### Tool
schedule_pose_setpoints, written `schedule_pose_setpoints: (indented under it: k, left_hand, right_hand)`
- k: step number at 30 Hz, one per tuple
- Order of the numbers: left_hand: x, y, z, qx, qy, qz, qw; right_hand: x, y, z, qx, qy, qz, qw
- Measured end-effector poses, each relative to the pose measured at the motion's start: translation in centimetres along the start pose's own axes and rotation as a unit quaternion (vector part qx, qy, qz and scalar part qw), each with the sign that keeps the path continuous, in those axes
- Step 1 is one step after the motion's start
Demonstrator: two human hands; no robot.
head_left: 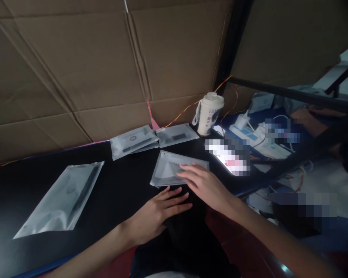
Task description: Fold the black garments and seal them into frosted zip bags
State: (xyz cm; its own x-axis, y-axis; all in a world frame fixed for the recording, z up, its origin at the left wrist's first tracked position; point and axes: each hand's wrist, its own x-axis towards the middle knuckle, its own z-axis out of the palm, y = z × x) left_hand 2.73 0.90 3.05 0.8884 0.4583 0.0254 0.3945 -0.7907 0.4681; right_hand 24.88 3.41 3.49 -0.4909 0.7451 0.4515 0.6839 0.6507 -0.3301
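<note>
My right hand lies over the right part of a frosted zip bag, its fingers stretched out and the tips on the bag's printed face. Just in front of that bag, at the table's near edge, my left hand is palm down with its fingers extended over something black that I cannot make out. Further left lies a larger frosted zip bag. Toward the back, frosted bags overlap, with another bag bearing a dark label beside them.
A lidded paper cup stands at the back right of the black table. Near it a bright, blurred screen lies flat. Power strips with cables sit beyond a dark metal frame. Cardboard walls the back.
</note>
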Motion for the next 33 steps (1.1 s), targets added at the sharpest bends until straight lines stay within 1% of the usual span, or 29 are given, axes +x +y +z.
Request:
schedule_pose_setpoints:
  k: [2,4,7,9,10,12,14,16,19,22,25,28,31,33]
  left_hand:
    - [-0.1,0.1,0.3,0.002,0.001,-0.012,1.000]
    - [0.0,0.4,0.8,0.008,0.017,-0.036,0.999]
    - [0.6,0.8,1.7,0.039,0.085,-0.103,0.990]
    - [1.2,1.0,2.2,0.064,0.124,-0.140,0.980]
    - [1.5,1.0,2.4,0.074,0.132,-0.150,0.977]
    - [2.0,0.9,2.5,0.084,0.129,-0.153,0.976]
    - [2.3,0.6,2.4,0.087,0.121,-0.145,0.978]
    - [2.3,0.3,2.2,0.089,0.118,-0.134,0.980]
    - [2.4,-0.2,2.0,0.092,0.116,-0.115,0.982]
    - [2.6,-0.5,1.9,0.092,0.116,-0.086,0.985]
    - [3.3,-0.9,1.8,0.091,0.128,-0.054,0.986]
    - [4.2,-1.2,1.9,0.090,0.141,-0.039,0.985]
    - [5.1,-1.7,2.6,0.087,0.155,-0.034,0.983]
    - [5.7,-2.1,3.3,0.086,0.170,-0.038,0.981]
  right_hand:
    - [-2.0,1.0,0.1,-0.020,-0.013,0.020,1.000]
    - [-3.9,1.4,0.1,-0.033,-0.016,0.029,0.999]
    - [-5.7,0.4,0.0,-0.047,-0.009,0.044,0.998]
    - [-5.9,-0.9,-0.2,-0.052,-0.007,0.047,0.998]
    - [-5.7,-1.5,-0.3,-0.053,-0.007,0.046,0.997]
    - [-4.9,-2.4,-0.8,-0.057,-0.003,0.049,0.997]
    - [-3.5,-2.7,-1.2,-0.061,0.004,0.059,0.996]
    - [-1.7,-2.5,-1.3,-0.058,0.008,0.066,0.996]
    - [0.8,-1.9,-0.7,-0.052,-0.009,0.048,0.997]
    - [2.4,-1.6,0.5,-0.056,-0.046,0.014,0.997]
    - [2.9,-1.9,1.1,-0.063,-0.058,0.005,0.996]
    - [2.7,-2.5,1.0,-0.068,-0.050,0.007,0.996]
    - [2.2,-3.1,0.7,-0.091,-0.042,-0.026,0.995]
    - [1.9,-3.5,0.6,-0.117,-0.025,-0.054,0.991]
